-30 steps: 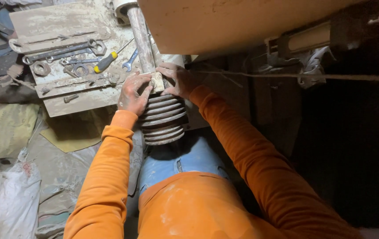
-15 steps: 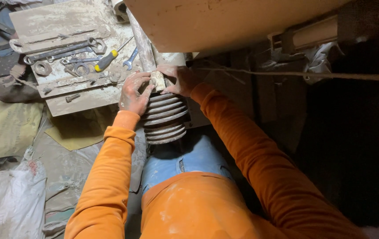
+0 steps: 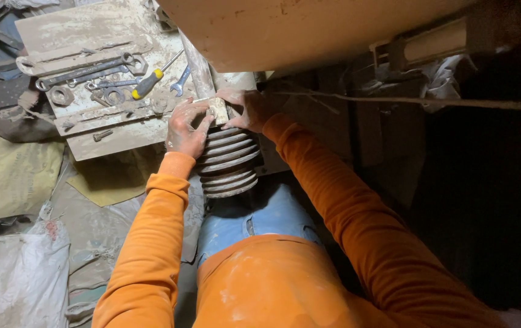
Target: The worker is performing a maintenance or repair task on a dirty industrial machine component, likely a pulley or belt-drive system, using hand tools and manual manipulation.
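- The small pale block (image 3: pixel 218 110) is sitting on top of the grooved pulley (image 3: pixel 229 161), below the big tan casing (image 3: pixel 309 30), the same place as a moment ago.
- The left hand (image 3: pixel 186 127) is staying curled on the block's left side, its grip clenched on it.
- The right hand (image 3: pixel 245 109) is staying pressed on the block's right side, fingers closed around it.
- Nothing is shifting much between the frames; the hands seem to be holding or seating the block, not carrying it.
- Wrenches (image 3: pixel 84 70) and a yellow screwdriver (image 3: pixel 146 84) are lying untouched on the dusty board (image 3: pixel 90 30).
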